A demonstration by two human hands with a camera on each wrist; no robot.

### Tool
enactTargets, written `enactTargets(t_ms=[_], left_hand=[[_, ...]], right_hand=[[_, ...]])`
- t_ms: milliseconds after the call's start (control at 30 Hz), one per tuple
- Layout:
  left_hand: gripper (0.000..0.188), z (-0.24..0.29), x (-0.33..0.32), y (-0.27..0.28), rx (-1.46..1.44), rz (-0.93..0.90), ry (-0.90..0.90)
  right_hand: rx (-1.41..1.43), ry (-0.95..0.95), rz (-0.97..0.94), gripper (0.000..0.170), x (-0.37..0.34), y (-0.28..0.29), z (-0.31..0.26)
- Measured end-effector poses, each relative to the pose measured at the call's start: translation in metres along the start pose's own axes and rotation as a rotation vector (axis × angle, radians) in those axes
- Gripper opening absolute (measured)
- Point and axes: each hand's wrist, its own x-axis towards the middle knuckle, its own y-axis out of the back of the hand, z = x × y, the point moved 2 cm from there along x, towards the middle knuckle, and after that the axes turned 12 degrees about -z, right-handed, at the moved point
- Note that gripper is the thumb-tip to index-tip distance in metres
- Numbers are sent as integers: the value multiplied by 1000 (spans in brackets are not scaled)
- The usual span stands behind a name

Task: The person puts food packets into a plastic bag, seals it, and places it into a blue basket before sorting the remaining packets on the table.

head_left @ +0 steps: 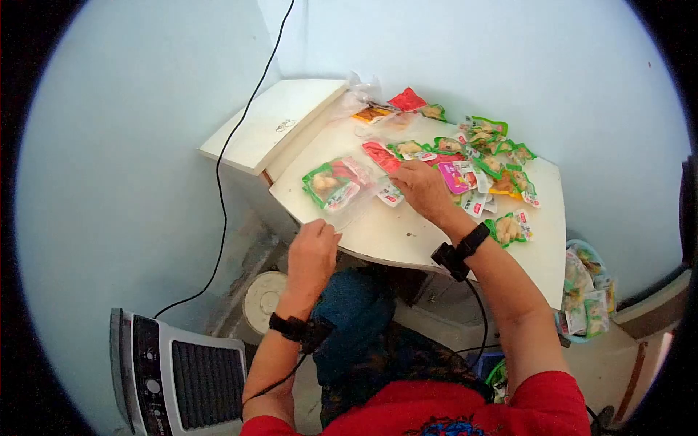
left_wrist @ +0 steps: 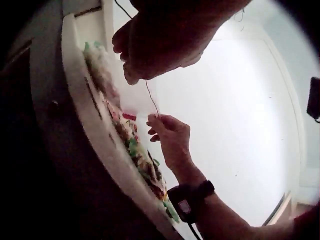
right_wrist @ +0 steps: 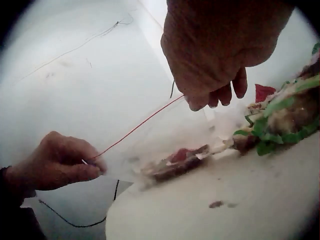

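Between my two hands stretches the mouth of a clear plastic bag [head_left: 352, 212], marked by a thin red line [right_wrist: 142, 123] along its edge. My left hand [head_left: 313, 256] pinches one end of that edge between thumb and fingers, close to the table's front edge. At the other end, over the table, my right hand [head_left: 424, 190] pinches it with its fingertips. Green-edged and red snack packets [head_left: 325, 184] show through the bag, which lies on the table. In the right wrist view the red line runs taut, rising from the left hand [right_wrist: 62, 162] to the right one.
Several snack packets [head_left: 491, 156] lie piled across the white table [head_left: 385, 236], one packet [head_left: 509, 228] nearer its front. A raised white panel [head_left: 280, 120] borders the left side. Beside the table stands a basket [head_left: 602, 272] of packets. A black cable [head_left: 222, 185] hangs at left above an air cooler [head_left: 207, 381].
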Motion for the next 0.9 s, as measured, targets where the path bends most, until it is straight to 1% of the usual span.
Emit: enactTargets(t_ms=[33, 67, 133, 233, 333, 367, 433, 500, 533, 600, 633, 667, 700, 733, 800, 833, 900], left_hand=[[11, -8, 2, 7, 41, 15, -39], [10, -14, 5, 17, 35, 22, -40], [11, -20, 11, 48, 27, 30, -43], [10, -27, 21, 98, 95, 25, -47], [10, -21, 21, 147, 35, 69, -46], [10, -16, 16, 160, 3, 87, -30], [9, -5, 5, 185, -66, 117, -2], [8, 6, -12, 204, -109, 35, 26], [7, 8, -22, 208, -134, -6, 40], [6, 6, -47, 200, -315, -56, 88], [6, 8, -60, 196, -414, -89, 119], [6, 11, -74, 190, -515, -121, 156], [5, 10, -88, 182, -591, -167, 184], [5, 9, -102, 172, -659, -178, 252], [4, 9, -126, 148, -789, -195, 382], [11, 8, -135, 139, -776, -210, 404], [18, 17, -145, 127, -946, -72, 525]], right_hand=[[32, 26, 15, 8, 6, 7, -5], [56, 54, 27, 9, 13, 12, -9], [108, 109, 54, 12, 27, 21, -16], [213, 192, 141, 12, 51, 40, -36], [251, 210, 130, 12, 68, 72, -63], [277, 191, 127, 18, 69, 82, -74], [390, 159, 102, 17, 63, 100, -95], [462, 131, 96, 17, 49, 111, -113], [563, 73, 19, 17, 39, 114, -122], [764, -50, -140, 18, 13, 118, -139], [832, -63, -191, 17, -1, 120, -145], [903, -78, -246, 16, -17, 118, -149], [1004, -138, -313, 14, -31, 107, -151], [1103, -194, -347, 13, -47, 97, -155], [1182, -211, -357, 12, -72, 74, -159], [1136, -195, -351, 12, -80, 66, -160], [1247, -299, -296, 13, -92, 49, -158]])
